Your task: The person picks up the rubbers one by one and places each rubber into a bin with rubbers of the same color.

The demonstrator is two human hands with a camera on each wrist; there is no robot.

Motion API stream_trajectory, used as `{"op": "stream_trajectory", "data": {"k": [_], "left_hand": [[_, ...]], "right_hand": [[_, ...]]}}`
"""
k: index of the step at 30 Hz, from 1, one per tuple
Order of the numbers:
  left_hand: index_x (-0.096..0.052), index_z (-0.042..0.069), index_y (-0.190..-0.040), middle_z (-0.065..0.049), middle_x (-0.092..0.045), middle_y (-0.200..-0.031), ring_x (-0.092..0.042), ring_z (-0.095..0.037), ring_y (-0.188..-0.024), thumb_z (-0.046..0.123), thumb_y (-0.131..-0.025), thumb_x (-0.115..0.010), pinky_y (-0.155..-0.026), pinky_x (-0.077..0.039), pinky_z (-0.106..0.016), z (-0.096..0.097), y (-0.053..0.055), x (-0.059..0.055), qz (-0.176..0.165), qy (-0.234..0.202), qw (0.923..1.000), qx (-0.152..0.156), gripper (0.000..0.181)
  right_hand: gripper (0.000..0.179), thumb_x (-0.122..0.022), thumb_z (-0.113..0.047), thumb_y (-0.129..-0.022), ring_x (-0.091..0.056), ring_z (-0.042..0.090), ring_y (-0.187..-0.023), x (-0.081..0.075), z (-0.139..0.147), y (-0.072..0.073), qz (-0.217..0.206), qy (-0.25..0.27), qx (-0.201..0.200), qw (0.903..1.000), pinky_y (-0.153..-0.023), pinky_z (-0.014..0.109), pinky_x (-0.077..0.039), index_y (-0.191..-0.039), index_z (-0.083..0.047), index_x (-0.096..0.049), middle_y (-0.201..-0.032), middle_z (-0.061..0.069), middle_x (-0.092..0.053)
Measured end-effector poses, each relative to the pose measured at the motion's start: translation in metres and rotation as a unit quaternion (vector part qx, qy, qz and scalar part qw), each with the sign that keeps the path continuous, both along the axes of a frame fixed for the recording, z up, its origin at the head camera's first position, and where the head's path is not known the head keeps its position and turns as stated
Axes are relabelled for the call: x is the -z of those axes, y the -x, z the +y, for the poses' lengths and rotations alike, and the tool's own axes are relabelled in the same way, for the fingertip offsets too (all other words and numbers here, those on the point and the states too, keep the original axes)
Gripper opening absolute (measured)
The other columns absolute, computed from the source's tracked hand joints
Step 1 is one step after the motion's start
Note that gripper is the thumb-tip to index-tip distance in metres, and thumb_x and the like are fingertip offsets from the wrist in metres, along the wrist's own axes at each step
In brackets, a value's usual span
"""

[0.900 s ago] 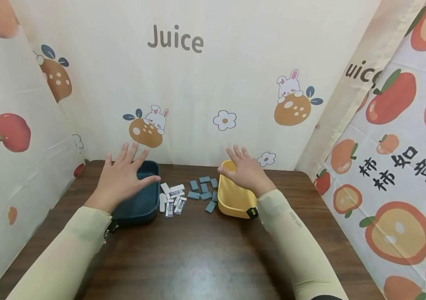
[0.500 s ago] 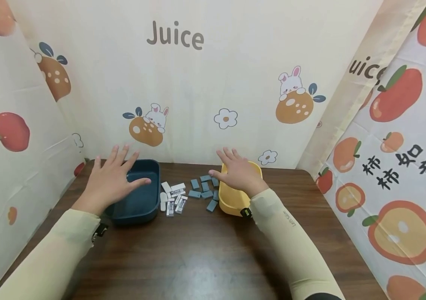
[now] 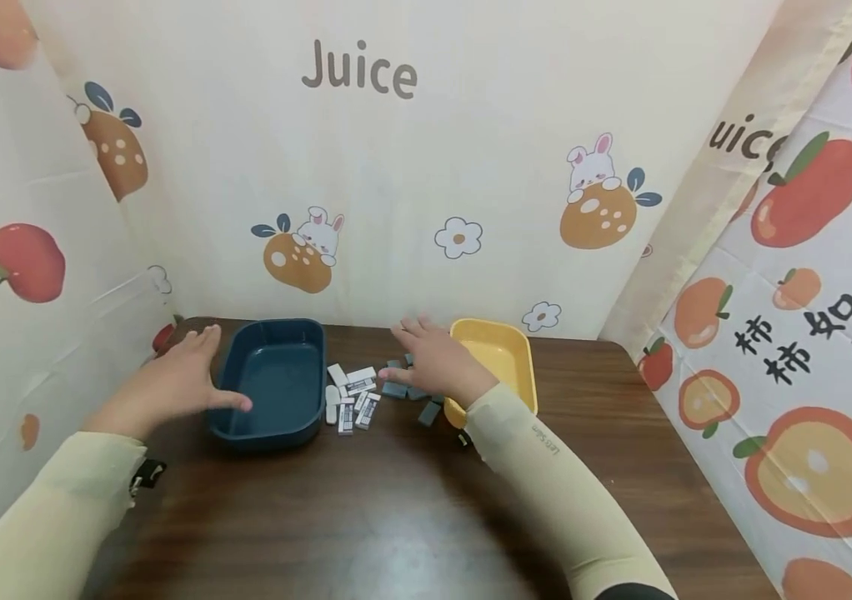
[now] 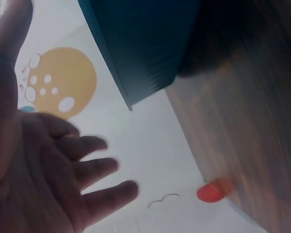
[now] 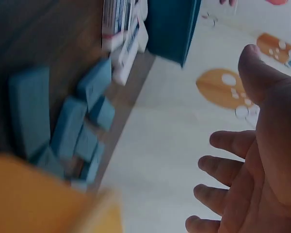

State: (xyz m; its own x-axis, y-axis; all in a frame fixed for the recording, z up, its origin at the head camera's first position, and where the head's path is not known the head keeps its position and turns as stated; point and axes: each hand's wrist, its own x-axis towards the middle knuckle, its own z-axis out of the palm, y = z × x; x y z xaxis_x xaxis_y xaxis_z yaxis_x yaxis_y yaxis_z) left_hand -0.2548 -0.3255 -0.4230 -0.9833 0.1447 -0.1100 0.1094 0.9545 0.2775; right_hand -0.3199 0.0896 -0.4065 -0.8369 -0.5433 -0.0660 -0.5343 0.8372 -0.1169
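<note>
My left hand [image 3: 171, 387] hovers at the left side of a dark blue bin [image 3: 268, 437], thumb reaching over its wall. Its fingers are spread and hold nothing in the left wrist view, where the bin's outer wall [image 4: 140, 48] shows above. My right hand [image 3: 437, 360] is over a group of small blue-grey blocks [image 3: 429, 413], partly hiding them. Nothing is in its spread fingers in the right wrist view, with the blocks [image 5: 31, 111] off to the left. Several white, eraser-like blocks [image 3: 346, 415] with printed sleeves lie just right of the blue bin.
A yellow bin [image 3: 533, 375] stands right of the blocks, its near left corner behind my right wrist. The brown wooden table [image 3: 366, 517] ends at a printed cloth [image 3: 396, 183] at the back, with more cloth on both sides.
My left hand has moved left and lower, from over the blue bin to its side. My right hand has moved left, from over the yellow bin to over the blue-grey blocks.
</note>
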Motion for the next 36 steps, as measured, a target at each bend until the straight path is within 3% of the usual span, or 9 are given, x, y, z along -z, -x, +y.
{"op": "stream_trajectory", "data": {"k": [7, 10, 13, 15, 17, 21, 28, 36], "left_hand": [[-0.028, -0.023, -0.167, -0.049, -0.028, -0.174, -0.036, -0.071, -0.156, 0.074, -0.067, -0.101, -0.116, -0.044, -0.087, 0.0, -0.003, 0.005, -0.014, -0.013, 0.9983, 0.056, 0.157], [-0.029, -0.022, -0.167, -0.048, -0.026, -0.176, -0.036, -0.072, -0.156, 0.074, -0.064, -0.102, -0.115, -0.045, -0.086, -0.002, -0.005, 0.009, -0.022, -0.007, 0.9976, 0.065, 0.159], [-0.028, -0.022, -0.168, -0.047, -0.023, -0.177, -0.036, -0.072, -0.156, 0.074, -0.064, -0.103, -0.114, -0.047, -0.086, -0.001, -0.007, 0.009, -0.034, -0.009, 0.9972, 0.066, 0.16], [-0.028, -0.022, -0.167, -0.048, -0.022, -0.177, -0.037, -0.072, -0.155, 0.074, -0.065, -0.102, -0.112, -0.048, -0.086, 0.0, -0.008, 0.009, -0.041, -0.008, 0.9971, 0.064, 0.159], [-0.027, -0.022, -0.168, -0.048, -0.021, -0.177, -0.037, -0.072, -0.156, 0.073, -0.066, -0.102, -0.112, -0.048, -0.086, 0.001, -0.008, 0.008, -0.048, -0.008, 0.9969, 0.062, 0.158], [-0.026, -0.023, -0.167, -0.049, -0.019, -0.177, -0.036, -0.072, -0.156, 0.072, -0.067, -0.102, -0.114, -0.046, -0.086, 0.003, -0.008, 0.003, -0.062, -0.001, 0.996, 0.064, 0.158], [-0.024, -0.021, -0.169, -0.048, -0.016, -0.178, -0.032, -0.071, -0.159, 0.075, -0.064, -0.102, -0.117, -0.044, -0.086, 0.007, -0.004, -0.003, -0.088, 0.009, 0.9944, 0.057, 0.162], [-0.027, -0.02, -0.169, -0.045, -0.016, -0.18, -0.034, -0.071, -0.158, 0.076, -0.062, -0.102, -0.113, -0.048, -0.087, 0.007, 0.003, -0.002, -0.097, 0.025, 0.9934, 0.055, 0.162]], "right_hand": [[0.09, -0.07, -0.072, -0.104, -0.029, 0.036, -0.176, 0.018, -0.027, -0.006, -0.028, -0.026, -0.009, 0.9992, -0.142, 0.059, -0.029, -0.172, -0.016, -0.051, -0.184, 0.008, -0.041], [0.085, -0.071, -0.072, -0.102, -0.044, 0.034, -0.169, 0.026, -0.036, -0.009, -0.018, -0.052, -0.023, 0.9982, -0.139, 0.054, -0.037, -0.165, -0.016, -0.061, -0.176, 0.007, -0.055], [0.072, -0.074, -0.072, -0.101, -0.066, 0.027, -0.144, 0.031, -0.041, -0.012, -0.007, -0.074, -0.043, 0.9963, -0.127, 0.044, -0.053, -0.144, -0.015, -0.077, -0.153, 0.006, -0.074], [0.063, -0.077, -0.071, -0.1, -0.069, 0.022, -0.121, 0.035, -0.043, -0.015, -0.007, -0.08, -0.054, 0.9953, -0.109, 0.038, -0.061, -0.129, -0.015, -0.083, -0.134, 0.003, -0.079], [0.058, -0.08, -0.07, -0.099, -0.064, 0.019, -0.106, 0.037, -0.045, -0.016, -0.011, -0.083, -0.058, 0.9948, -0.092, 0.034, -0.061, -0.118, -0.015, -0.084, -0.121, 0.001, -0.079], [0.055, -0.085, -0.068, -0.095, -0.06, 0.017, -0.094, 0.04, -0.05, -0.017, -0.02, -0.079, -0.059, 0.9949, -0.076, 0.031, -0.056, -0.11, -0.015, -0.083, -0.105, -0.001, -0.074], [0.057, -0.089, -0.067, -0.092, -0.063, 0.018, -0.089, 0.045, -0.056, -0.013, -0.041, -0.076, -0.044, 0.9953, -0.074, 0.031, -0.057, -0.112, -0.014, -0.083, -0.095, -0.001, -0.072], [0.058, -0.092, -0.066, -0.089, -0.064, 0.018, -0.084, 0.047, -0.063, -0.011, -0.036, -0.078, -0.037, 0.9956, -0.072, 0.031, -0.058, -0.111, -0.013, -0.085, -0.088, -0.002, -0.073]]}}
